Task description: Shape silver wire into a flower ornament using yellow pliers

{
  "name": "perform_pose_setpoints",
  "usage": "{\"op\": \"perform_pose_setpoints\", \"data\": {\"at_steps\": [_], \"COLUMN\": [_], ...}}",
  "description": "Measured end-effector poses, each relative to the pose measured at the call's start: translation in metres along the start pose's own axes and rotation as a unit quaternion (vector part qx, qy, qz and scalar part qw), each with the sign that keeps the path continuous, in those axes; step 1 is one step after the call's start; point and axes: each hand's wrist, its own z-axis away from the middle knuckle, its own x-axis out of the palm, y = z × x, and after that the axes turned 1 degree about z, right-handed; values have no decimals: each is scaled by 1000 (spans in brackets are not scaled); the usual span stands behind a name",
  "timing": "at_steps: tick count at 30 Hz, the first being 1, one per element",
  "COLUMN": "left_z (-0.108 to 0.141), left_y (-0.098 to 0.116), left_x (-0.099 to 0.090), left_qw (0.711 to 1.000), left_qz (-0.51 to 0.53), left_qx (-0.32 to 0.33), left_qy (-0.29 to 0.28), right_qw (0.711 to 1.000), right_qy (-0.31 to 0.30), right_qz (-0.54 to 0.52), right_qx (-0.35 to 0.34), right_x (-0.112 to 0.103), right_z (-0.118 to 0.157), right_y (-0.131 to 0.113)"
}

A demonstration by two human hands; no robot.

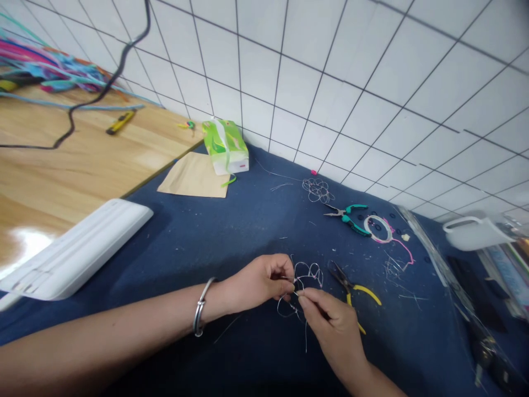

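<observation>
Both of my hands are close together over the dark blue mat, their fingertips nearly touching. My left hand (264, 282), with a silver bangle on the wrist, pinches a looped wire piece (314, 274). My right hand (334, 325) pinches the same thin wire just below and right of the left fingertips. Wire loops show above and below the fingers, and a loose end hangs down. Just right of my hands lie yellow-handled pliers (351, 286). Teal-handled pliers (345, 212) rest farther back, near a second looped wire piece (318, 190).
A white wire coil (378, 229) and wire scraps (394, 267) lie at right. Behind are a green tissue pack (226, 144) and brown paper (194, 176). A white box-like device (82, 248) sits left, a yellow cutter (120, 122) beyond. A tiled wall (306, 71) bounds the back.
</observation>
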Motion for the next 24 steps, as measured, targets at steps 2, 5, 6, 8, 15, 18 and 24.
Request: {"op": "perform_pose_setpoints", "data": {"at_steps": [2,5,6,8,15,18,24], "left_z": [0,0,0,0,0,0,2], "left_y": [0,1,2,2,0,-3,-5], "left_x": [1,1,1,1,2,4,6], "left_qw": [1000,1000,1000,1000,1000,999,983], "left_qz": [9,23,25,24,-15,-52,-175], "left_qx": [-3,-14,-16,-17,-2,9,43], "left_qy": [2,-4,-6,-9,-17,-9,21], "right_qw": [1000,1000,1000,1000,998,997,995], "right_qy": [2,5,5,4,-17,-35,-57], "right_qz": [1,9,13,21,43,36,-1], "right_qx": [1,2,3,7,49,65,81], "right_x": [0,-1,-1,-2,-4,-4,-8], "right_z": [-1,-2,-3,-3,-4,-4,-4], "right_y": [0,0,0,0,-1,-3,-4]}}
